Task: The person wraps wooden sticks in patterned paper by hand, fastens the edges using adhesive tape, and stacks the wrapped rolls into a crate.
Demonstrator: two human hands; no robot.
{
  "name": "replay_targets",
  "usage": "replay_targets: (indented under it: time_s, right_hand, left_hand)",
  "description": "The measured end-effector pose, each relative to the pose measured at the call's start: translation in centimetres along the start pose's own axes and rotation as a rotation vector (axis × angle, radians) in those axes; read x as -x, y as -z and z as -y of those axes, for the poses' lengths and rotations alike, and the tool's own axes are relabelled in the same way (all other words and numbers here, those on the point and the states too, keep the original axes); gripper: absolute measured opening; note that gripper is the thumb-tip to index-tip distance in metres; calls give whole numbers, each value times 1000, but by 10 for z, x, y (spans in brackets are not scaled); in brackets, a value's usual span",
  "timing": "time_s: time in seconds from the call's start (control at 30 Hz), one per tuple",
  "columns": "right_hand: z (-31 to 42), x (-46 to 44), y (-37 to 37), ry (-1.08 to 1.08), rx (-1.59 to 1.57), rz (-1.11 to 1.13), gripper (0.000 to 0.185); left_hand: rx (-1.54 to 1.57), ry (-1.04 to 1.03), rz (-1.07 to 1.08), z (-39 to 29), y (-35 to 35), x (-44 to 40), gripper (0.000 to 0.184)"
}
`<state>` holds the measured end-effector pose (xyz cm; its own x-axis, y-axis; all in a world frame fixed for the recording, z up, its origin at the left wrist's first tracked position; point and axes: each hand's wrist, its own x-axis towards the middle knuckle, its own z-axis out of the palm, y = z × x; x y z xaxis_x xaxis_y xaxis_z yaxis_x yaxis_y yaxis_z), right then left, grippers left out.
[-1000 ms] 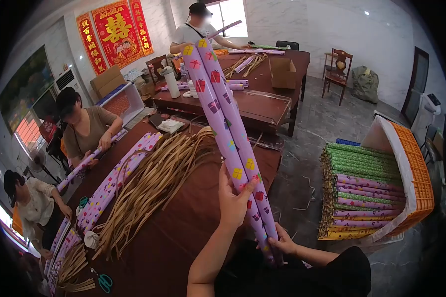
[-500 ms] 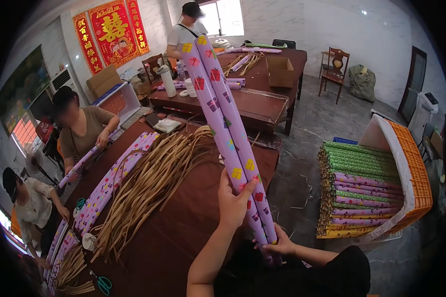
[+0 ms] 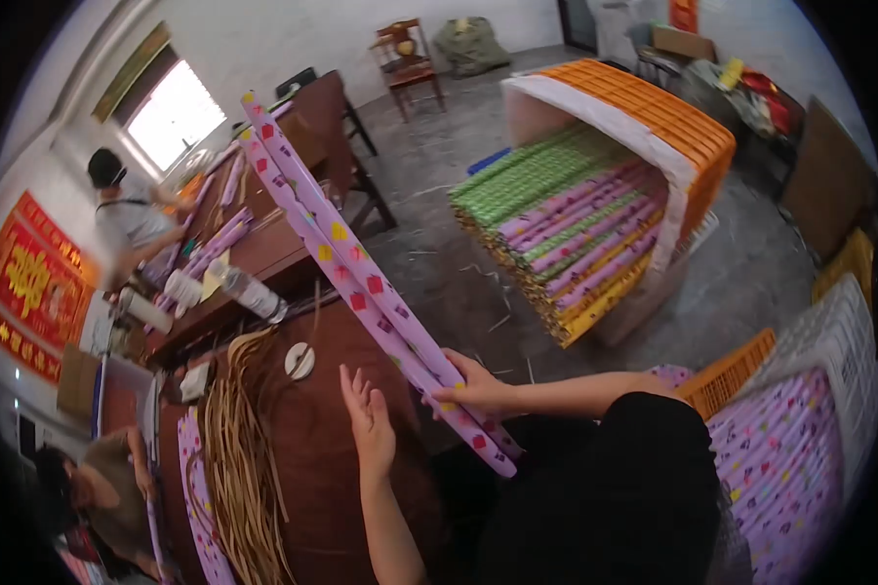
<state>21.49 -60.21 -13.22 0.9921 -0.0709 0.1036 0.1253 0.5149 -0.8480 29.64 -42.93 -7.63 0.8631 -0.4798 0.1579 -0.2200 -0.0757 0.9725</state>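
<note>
Two long rolls of purple gift-wrapping paper (image 3: 346, 273), printed with coloured presents, slant up to the left across the view. My right hand (image 3: 470, 382) grips them near their lower end. Just left of the rolls, my left hand (image 3: 369, 419) is raised with its fingers stretched out, apart from the paper and holding nothing. A bundle of flat tan strips (image 3: 239, 478) lies on the brown-covered table (image 3: 337, 517) beyond my left hand. More purple rolls (image 3: 200, 497) lie beside the strips.
An orange crate (image 3: 634, 107) on its side holds many green, purple and yellow rolls. Another container (image 3: 854, 331) with purple rolls stands at my right. Two people (image 3: 117, 487) (image 3: 132, 214) handle rolls at the tables. A plastic bottle (image 3: 254, 292) lies near a white tape roll (image 3: 299, 361).
My view has turned right. My left hand has let go of the two rolls and opened beside them. My right hand now holds them alone, tilted further left.
</note>
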Motion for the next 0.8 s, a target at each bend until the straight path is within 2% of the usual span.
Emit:
replay_targets:
  time_s: [0.03,0.07,0.17,0.2,0.37,0.57,0.6,0.67,0.73,0.8]
  right_hand:
    - [4,-1,2,23,-7,-56,52]
    - [5,-4,8,49,-61,-144,49]
    - [1,-13,33,116,-203,-359,41]
    - [0,-16,43,146,-219,-443,38]
    - [-28,-32,128,329,-343,-779,32]
    - [-16,-30,201,512,-326,-1032,42]
    - [-29,-40,243,602,-251,-1086,47]
    - [-12,-43,284,617,-247,-1086,51]
    - [11,-61,325,741,-207,-1309,40]
    - [28,-74,383,747,-192,-1406,48]
  left_hand:
    - [41,50,11,9,3,4,60]
    - [258,97,2,32,7,7,52]
    - [370,192,52,71,24,10,46]
    - [456,234,33,52,22,14,41]
    - [503,257,31,59,27,18,38]
    - [576,286,-24,64,32,18,35]
    - [582,292,-30,65,32,18,35]
    - [576,296,-31,64,31,18,35]
    - [572,297,-34,62,30,17,34]
    - [550,339,-95,60,29,17,33]
